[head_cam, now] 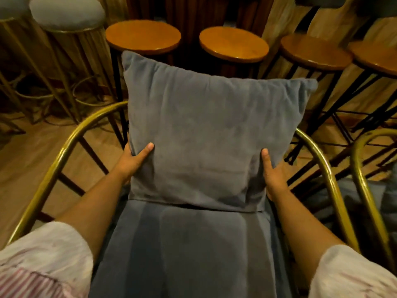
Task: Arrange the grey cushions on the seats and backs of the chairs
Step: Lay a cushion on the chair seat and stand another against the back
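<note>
A square grey back cushion [206,125] stands upright at the back of a chair with a curved brass frame [55,164]. Its lower edge rests on the grey seat cushion [189,250]. My left hand [133,162] grips its lower left side, thumb on the front face. My right hand [272,173] grips its lower right side the same way. The fingers of both hands are hidden behind the cushion. The cushion's top leans slightly to the right.
Several round wooden stools [143,36] with black legs stand just behind the chair. Two grey-topped stools [66,15] with brass legs are at the far left. A second brass chair frame [365,179] with grey fabric sits close on the right. The floor is wooden.
</note>
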### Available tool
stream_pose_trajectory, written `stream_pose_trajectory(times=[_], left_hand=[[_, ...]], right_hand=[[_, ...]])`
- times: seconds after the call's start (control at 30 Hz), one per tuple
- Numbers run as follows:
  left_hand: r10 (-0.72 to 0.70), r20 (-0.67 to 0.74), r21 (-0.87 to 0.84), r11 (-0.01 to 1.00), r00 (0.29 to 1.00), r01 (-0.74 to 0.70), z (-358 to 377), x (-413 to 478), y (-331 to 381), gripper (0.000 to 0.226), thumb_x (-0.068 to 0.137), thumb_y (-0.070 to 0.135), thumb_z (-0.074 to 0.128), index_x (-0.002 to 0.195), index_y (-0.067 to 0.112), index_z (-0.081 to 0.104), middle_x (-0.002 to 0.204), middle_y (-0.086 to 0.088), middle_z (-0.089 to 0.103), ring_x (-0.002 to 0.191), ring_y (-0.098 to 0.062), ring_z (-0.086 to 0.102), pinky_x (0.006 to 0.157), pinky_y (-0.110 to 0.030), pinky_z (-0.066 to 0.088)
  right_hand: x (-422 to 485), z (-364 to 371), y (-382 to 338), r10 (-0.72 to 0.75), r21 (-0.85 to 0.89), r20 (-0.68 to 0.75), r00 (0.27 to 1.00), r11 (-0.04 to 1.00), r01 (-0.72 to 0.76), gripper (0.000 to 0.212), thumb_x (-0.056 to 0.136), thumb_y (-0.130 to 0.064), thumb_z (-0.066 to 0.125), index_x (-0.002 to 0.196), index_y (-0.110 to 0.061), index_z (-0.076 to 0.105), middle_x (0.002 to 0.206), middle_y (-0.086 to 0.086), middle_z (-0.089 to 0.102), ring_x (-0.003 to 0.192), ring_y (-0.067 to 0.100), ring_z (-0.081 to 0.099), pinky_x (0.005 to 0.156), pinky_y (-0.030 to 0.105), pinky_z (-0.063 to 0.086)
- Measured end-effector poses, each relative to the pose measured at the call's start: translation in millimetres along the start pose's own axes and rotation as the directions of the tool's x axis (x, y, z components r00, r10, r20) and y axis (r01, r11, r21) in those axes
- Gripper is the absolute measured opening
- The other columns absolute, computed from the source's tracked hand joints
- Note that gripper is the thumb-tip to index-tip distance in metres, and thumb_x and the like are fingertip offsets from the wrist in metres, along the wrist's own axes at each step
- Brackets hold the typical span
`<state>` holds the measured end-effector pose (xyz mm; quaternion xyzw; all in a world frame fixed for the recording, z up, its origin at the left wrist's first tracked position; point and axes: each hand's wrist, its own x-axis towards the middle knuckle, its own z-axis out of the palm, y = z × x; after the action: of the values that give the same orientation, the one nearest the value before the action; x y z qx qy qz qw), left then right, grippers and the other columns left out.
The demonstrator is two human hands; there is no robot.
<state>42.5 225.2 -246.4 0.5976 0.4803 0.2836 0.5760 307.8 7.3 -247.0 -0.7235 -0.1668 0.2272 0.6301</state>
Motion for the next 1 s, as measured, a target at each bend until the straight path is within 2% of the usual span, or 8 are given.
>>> stream_pose_trajectory(times=[0.1,0.27,0.43,0.57,0.7,0.77,0.9,1.0], left_hand=[[0.000,-0.050,0.019,1.000,0.999,0.001,2,2,0,0.078,0.082,0.042,0.063,0.147,0.018,0.027,0.151,-0.005,0.038,0.137,-0.024,0.038,0.106,-0.030,0.035],[0.002,-0.144,0.078,0.997,0.990,0.009,4,-4,-11,0.067,0.089,0.033,0.057,0.146,0.014,0.028,0.151,-0.007,0.037,0.137,-0.023,0.038,0.100,-0.022,0.032],[-0.181,-0.061,0.196,0.962,0.982,0.189,8,-2,-9,0.083,0.088,0.047,0.052,0.151,0.011,0.012,0.157,-0.011,0.025,0.142,-0.032,0.030,0.114,-0.037,0.027],[-0.224,-0.026,0.269,0.937,0.974,0.222,2,-20,6,0.080,0.089,0.046,0.052,0.150,0.009,0.015,0.156,-0.015,0.028,0.140,-0.035,0.033,0.114,-0.039,0.029],[-0.223,0.119,0.434,0.888,0.967,0.151,-4,-58,31,0.064,0.093,0.034,0.052,0.146,0.007,0.029,0.150,-0.013,0.039,0.135,-0.034,0.040,0.104,-0.034,0.036],[-0.219,0.173,0.511,0.854,0.960,0.103,-4,-82,49,0.058,0.096,0.032,0.047,0.145,0.007,0.031,0.150,-0.013,0.038,0.136,-0.033,0.038,0.104,-0.033,0.034],[-0.158,0.248,0.622,0.782,0.956,-0.032,-9,-137,95,0.059,0.097,0.033,0.043,0.147,0.006,0.027,0.155,-0.015,0.029,0.141,-0.031,0.031,0.113,-0.037,0.026],[-0.120,0.341,0.696,0.699,0.933,-0.164,-5,-189,128,0.060,0.098,0.034,0.041,0.148,0.008,0.024,0.157,-0.014,0.026,0.143,-0.031,0.028,0.114,-0.037,0.025]], right_hand=[[13,2,-1,-0.004,0.011,-0.054,0.999,1.000,0.004,0.082,0.079,-0.054,0.056,0.148,-0.023,0.023,0.153,0.003,0.034,0.139,0.023,0.034,0.111,0.032,0.031],[23,10,-2,-0.005,-0.070,-0.027,1.000,0.998,0.003,0.078,0.087,-0.046,0.055,0.149,-0.021,0.016,0.154,0.004,0.030,0.139,0.023,0.032,0.106,0.028,0.029],[14,7,8,0.028,-0.170,-0.012,1.000,0.985,-0.030,0.076,0.089,-0.041,0.054,0.149,-0.014,0.017,0.155,0.007,0.030,0.139,0.026,0.033,0.104,0.025,0.029],[2,-4,-1,0.142,-0.228,0.052,0.988,0.965,-0.127,0.075,0.089,-0.046,0.053,0.149,-0.014,0.022,0.152,0.009,0.034,0.137,0.031,0.036,0.109,0.036,0.034],[-30,-22,-20,0.219,-0.419,0.130,0.967,0.896,-0.147,0.057,0.093,-0.044,0.046,0.137,-0.008,0.044,0.143,0.014,0.047,0.130,0.033,0.045,0.096,0.033,0.037],[-53,-30,-37,0.236,-0.466,0.164,0.958,0.875,-0.135,0.059,0.092,-0.051,0.043,0.132,-0.008,0.051,0.139,0.012,0.052,0.126,0.032,0.048,0.093,0.032,0.037],[-109,-43,-82,0.157,-0.571,0.205,0.966,0.821,-0.012,0.066,0.087,-0.062,0.043,0.131,-0.013,0.053,0.135,0.013,0.056,0.120,0.031,0.053,0.097,0.038,0.043],[-164,-58,-116,0.047,-0.629,0.198,0.979,0.772,0.090,0.060,0.090,-0.049,0.050,0.135,-0.011,0.048,0.140,0.015,0.049,0.127,0.033,0.047,0.102,0.040,0.038]])
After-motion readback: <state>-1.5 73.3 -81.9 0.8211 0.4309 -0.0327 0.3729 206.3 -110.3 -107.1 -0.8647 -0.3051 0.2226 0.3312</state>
